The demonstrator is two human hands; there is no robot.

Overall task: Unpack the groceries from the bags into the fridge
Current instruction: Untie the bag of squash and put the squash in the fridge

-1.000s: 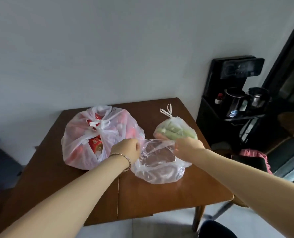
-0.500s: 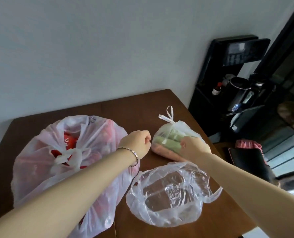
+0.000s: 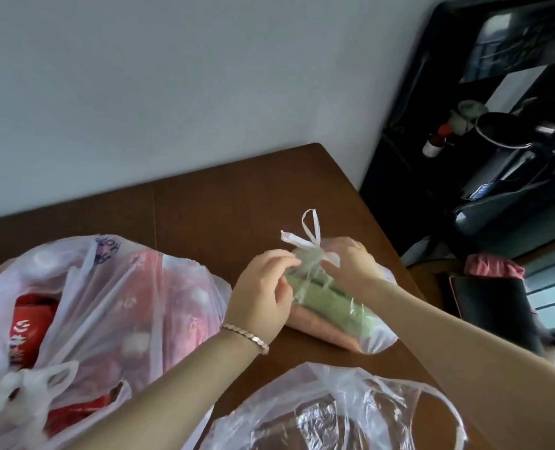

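Both hands meet at the knot (image 3: 308,243) of the small bag (image 3: 341,306), left hand (image 3: 263,293) and right hand (image 3: 351,264) each pinching the tied plastic. Green and orange produce shows through it, right of the big red-filled bag (image 3: 107,303). Half a second ago the left hand hung clear of the knot
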